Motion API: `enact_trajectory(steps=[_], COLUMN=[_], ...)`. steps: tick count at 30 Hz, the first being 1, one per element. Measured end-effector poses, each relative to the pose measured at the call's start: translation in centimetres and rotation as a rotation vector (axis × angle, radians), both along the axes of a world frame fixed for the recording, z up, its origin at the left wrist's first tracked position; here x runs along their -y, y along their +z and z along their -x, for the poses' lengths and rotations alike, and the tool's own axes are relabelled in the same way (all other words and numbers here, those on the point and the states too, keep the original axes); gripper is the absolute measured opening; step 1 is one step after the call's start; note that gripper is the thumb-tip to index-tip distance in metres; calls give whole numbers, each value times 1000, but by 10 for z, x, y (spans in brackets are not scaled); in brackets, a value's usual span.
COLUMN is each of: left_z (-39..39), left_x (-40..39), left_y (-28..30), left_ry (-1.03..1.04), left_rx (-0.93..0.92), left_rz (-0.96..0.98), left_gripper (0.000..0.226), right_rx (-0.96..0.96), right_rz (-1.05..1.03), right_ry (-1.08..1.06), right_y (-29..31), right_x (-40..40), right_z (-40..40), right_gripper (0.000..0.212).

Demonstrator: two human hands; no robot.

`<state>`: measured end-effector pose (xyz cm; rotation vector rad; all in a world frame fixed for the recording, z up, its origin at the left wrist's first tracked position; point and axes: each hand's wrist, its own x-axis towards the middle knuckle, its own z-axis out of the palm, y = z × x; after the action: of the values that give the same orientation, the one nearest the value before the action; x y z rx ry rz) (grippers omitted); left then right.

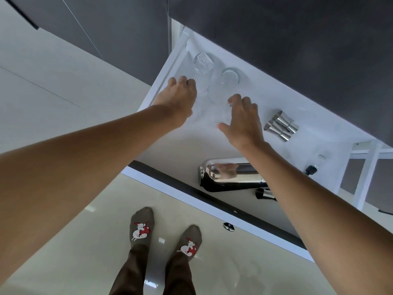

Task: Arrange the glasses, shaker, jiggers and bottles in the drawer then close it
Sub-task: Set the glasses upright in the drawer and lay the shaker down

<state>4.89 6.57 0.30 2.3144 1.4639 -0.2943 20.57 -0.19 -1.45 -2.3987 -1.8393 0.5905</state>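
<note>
The white drawer (314,133) stands pulled out. At its back left corner are clear glasses: a ribbed glass with a label (203,63) and a plain glass (230,77). My left hand (177,99) curls its fingers on the side of the ribbed glass. My right hand (242,122) holds another clear glass (216,119) between thumb and fingers, low over the drawer floor. Two steel jiggers (280,127) lie side by side to the right. The shiny shaker (227,176) lies on its side near the drawer front, with a dark jigger (263,193) beside it. A small bottle (316,165) lies at the right end.
The drawer front carries a round metal knob (228,226). A dark countertop (276,39) overhangs the back of the drawer. My feet in patterned socks (141,228) stand on the glossy floor just before the drawer. A white frame (365,167) is at the right.
</note>
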Motion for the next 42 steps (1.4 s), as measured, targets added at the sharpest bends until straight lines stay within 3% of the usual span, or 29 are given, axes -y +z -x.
enact_trajectory(steps=[15, 19, 22, 25, 29, 33, 42], left_z=[-4, -2, 0, 4, 0, -8, 0], left_x=[-23, -18, -2, 23, 54, 68, 63], left_y=[-15, -19, -14, -4, -10, -24, -32], left_ry=[17, 63, 76, -10, -200, -300, -276], left_rx=[135, 192, 285, 370, 411, 248, 258], left_rz=[-69, -59, -215, -366, -156, 97, 292], left_gripper=[57, 69, 78, 62, 51, 62, 61], right_rx=[-67, -189, -178, -93, 53, -12, -182], right_rz=[-111, -98, -168, -131, 97, 234, 266], right_ry=[21, -16, -39, -123, -235, -180, -48], right_y=[-11, -8, -5, -10, -17, -19, -8], right_x=[-17, -11, 2, 25, 63, 78, 91], right_z=[21, 15, -2, -37, -81, -92, -76], right_gripper=[56, 70, 66, 46, 42, 52, 74])
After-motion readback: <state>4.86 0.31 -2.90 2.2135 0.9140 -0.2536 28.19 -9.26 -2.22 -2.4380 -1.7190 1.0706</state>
